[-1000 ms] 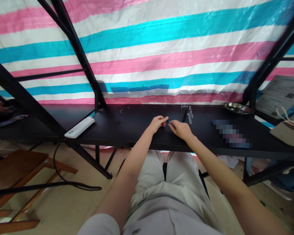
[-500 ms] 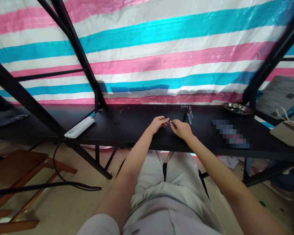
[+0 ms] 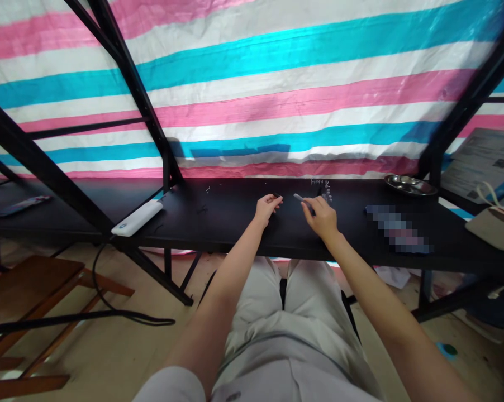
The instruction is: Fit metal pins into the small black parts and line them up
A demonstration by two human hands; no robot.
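Trousers [image 3: 252,318] in pale cloth lie closest, below the near edge of the black worktop [image 3: 218,218]. Down to the worktop's left, at floor level, stands a brown wooden stool [image 3: 34,279], with a black cable [image 3: 67,320] running across in front of it.

Both hands are over the middle of the worktop, apart from each other. The right hand [image 3: 322,216] has its grip closed around a slim grey piece [image 3: 298,197], whose free end points toward the left hand [image 3: 267,209]. That hand's grip pinches a small dark piece [image 3: 276,195] between thumb and fingers; its shape is too small to make out.

On the worktop's right part lies a pixelated item [image 3: 398,229], and at its right end sits a beige pouch [image 3: 493,229] with a cord loop. A white oblong device [image 3: 138,218] rests on the worktop's left part.

Toward the worktop's back, just beyond the right hand, are small clear pieces [image 3: 328,194], with a row of thin white pieces [image 3: 319,181] by the back edge. A shiny metal dish [image 3: 411,186] occupies the back right. Behind the worktop hangs a sheet [image 3: 298,106] striped pink, blue and white.
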